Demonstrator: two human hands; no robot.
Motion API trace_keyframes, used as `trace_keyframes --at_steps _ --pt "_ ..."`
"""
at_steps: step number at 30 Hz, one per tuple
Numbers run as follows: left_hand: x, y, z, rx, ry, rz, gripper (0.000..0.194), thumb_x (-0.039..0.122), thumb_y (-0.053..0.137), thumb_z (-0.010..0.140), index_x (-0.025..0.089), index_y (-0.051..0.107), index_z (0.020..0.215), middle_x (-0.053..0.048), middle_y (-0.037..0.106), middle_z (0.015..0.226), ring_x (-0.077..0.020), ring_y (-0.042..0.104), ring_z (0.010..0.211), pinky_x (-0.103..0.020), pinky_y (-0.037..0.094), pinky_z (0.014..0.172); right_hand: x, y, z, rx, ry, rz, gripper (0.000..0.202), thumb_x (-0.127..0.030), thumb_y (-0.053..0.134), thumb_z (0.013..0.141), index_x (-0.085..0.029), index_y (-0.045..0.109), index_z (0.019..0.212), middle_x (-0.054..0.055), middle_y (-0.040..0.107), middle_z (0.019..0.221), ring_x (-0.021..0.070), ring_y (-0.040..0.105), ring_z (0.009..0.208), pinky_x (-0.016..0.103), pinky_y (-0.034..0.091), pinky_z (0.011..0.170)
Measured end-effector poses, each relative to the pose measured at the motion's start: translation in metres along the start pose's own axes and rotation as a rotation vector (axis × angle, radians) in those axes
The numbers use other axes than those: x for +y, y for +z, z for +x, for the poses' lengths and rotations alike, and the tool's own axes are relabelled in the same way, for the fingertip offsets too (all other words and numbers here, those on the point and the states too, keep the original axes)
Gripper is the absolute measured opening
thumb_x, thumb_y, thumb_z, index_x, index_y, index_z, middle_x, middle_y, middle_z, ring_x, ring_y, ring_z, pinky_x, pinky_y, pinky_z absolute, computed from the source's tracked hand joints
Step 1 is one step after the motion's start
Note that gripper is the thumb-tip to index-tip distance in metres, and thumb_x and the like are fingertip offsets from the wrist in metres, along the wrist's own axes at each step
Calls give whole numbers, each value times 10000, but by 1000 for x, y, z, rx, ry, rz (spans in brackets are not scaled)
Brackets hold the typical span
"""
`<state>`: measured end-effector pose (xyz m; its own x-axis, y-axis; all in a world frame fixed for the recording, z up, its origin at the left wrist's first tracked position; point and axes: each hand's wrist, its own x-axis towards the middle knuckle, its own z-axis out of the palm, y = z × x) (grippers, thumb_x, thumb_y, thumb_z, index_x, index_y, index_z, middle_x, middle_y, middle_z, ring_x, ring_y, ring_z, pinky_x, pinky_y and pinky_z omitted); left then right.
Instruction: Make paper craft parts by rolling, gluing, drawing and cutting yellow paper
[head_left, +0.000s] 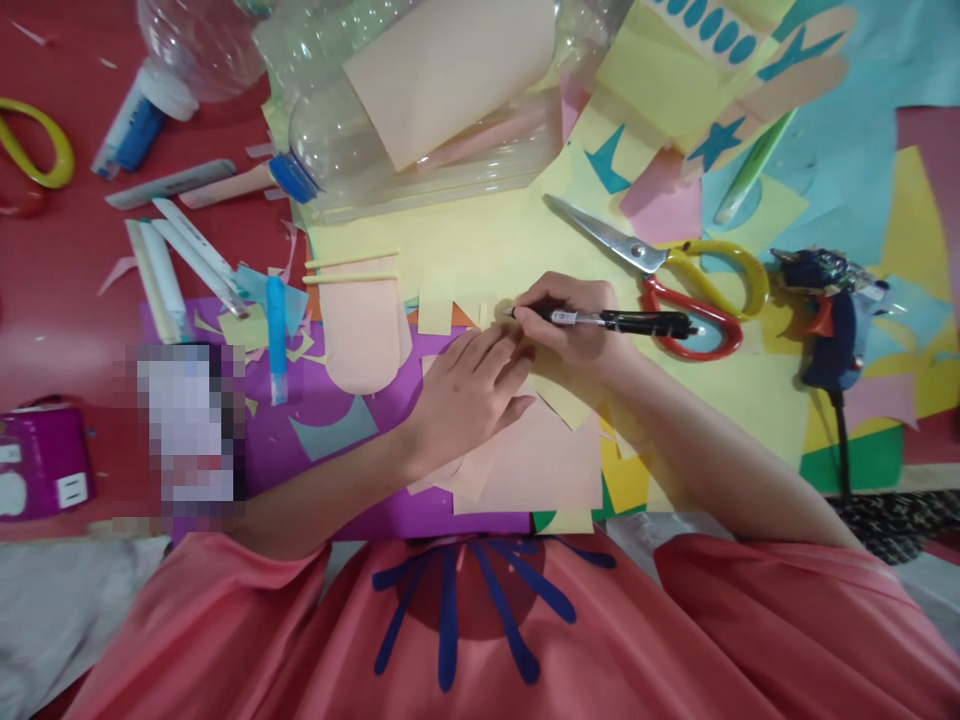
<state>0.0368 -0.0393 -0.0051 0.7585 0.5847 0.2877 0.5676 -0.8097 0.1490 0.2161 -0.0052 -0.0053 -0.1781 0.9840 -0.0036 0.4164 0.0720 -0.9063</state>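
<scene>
My right hand [574,315] is closed around a black pen [645,322], its tip at a small pale yellow paper piece [486,312]. Flat on the papers beside it lies my left hand [469,395], fingers stretched toward the pen tip. Left of the hands is a peach paper piece [362,335] with a rounded lower end and two thin yellow strips across its top. Scissors [652,265] with one yellow and one red handle lie partly open behind my right hand. Peach paper [544,465] is below my hands.
Clear plastic bottles [330,130] lie at the back under peach paper. A glue gun [832,330] rests at the right, its cord running to the front edge. Several markers [199,250], a blue marker [277,335] and a purple box [45,460] are on the left.
</scene>
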Motion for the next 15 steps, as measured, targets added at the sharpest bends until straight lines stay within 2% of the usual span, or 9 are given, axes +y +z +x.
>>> trace_keyframes --at_steps 15 --pt "0 -1 0 -29 -4 7 329 327 515 948 111 621 1173 -140 686 1163 -281 630 1165 -396 516 968 -1 1 -1 53 -26 -13 113 -259 590 797 -205 586 699 -10 642 608 102 545 535 259 438 532"
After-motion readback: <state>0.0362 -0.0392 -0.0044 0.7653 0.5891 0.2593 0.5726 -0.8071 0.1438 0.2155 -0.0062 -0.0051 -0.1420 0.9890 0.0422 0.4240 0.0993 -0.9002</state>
